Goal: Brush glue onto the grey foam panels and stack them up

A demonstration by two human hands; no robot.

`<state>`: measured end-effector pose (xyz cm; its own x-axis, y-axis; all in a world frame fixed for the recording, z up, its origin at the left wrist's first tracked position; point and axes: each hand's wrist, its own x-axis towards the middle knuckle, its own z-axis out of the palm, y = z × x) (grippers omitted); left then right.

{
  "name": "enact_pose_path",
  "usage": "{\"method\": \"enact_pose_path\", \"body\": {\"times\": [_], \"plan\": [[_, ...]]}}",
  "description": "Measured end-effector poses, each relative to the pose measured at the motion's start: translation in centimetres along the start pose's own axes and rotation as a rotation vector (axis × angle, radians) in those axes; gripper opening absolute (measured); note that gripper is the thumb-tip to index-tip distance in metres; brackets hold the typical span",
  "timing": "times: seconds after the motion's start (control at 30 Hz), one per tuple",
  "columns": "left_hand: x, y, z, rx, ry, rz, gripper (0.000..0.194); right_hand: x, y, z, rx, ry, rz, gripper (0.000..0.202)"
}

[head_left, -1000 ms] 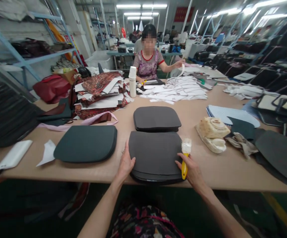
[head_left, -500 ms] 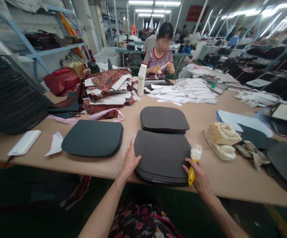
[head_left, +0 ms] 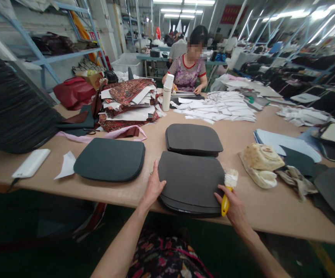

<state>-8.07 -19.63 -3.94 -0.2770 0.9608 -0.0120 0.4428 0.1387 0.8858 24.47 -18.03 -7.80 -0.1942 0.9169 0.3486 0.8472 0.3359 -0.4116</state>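
A stack of dark grey rounded panels (head_left: 192,179) lies at the table's front edge, its layers slightly uneven at the near side. Along its left edge rests my left hand (head_left: 153,187), fingers stretched out and thumb against the top panel. My right hand (head_left: 235,204) is closed around a paintbrush (head_left: 226,200) with a yellow handle and whitish bristles pointing away from me; its fingertips touch the stack's right edge. Just behind sits a second grey stack (head_left: 194,138). To the left lies a dark green-black stack of similar panels (head_left: 111,159).
A white power bank (head_left: 31,163) and a paper scrap (head_left: 66,165) lie left. Patterned pieces (head_left: 128,102), a white bottle (head_left: 167,94) and white strips (head_left: 219,106) stand farther back, where a co-worker (head_left: 189,71) sits. A crumpled cream-coloured bundle (head_left: 261,162) lies right.
The view has shifted slightly. Both my hands keep their places at the stack. The co-worker's hands have lowered to the table.
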Motion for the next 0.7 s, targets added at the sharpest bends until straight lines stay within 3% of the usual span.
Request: {"method": "enact_pose_path", "body": {"times": [0.7], "plan": [[0.0, 0.1, -0.4, 0.03, -0.038, 0.032, 0.098, -0.1, 0.6, 0.4, 0.001, 0.029, -0.022, 0.047]]}}
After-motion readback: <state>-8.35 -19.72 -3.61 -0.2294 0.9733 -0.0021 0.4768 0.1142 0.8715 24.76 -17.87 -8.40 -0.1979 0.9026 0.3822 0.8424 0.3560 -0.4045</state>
